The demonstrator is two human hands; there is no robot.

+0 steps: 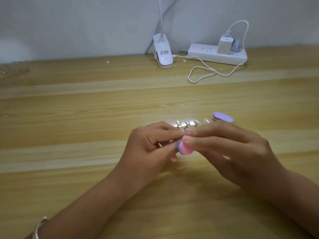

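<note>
My right hand (229, 149) grips a small pink and purple nail buffer block (184, 149) between thumb and fingers. My left hand (151, 144) pinches a tiny clear false nail against that block; the nail is mostly hidden by my fingertips. Both hands hover just above the wooden table (86, 126), fingertips touching at the centre. Behind them lies a row of several clear false nails (189, 122), and a second purple buffer block (222, 117) rests beside the row on the right.
A white clip lamp base (163, 52) stands at the back by the wall. A white power strip (217, 54) with a charger and a looping white cable (203, 73) sits to its right. A silver bracelet (38, 228) circles my left wrist.
</note>
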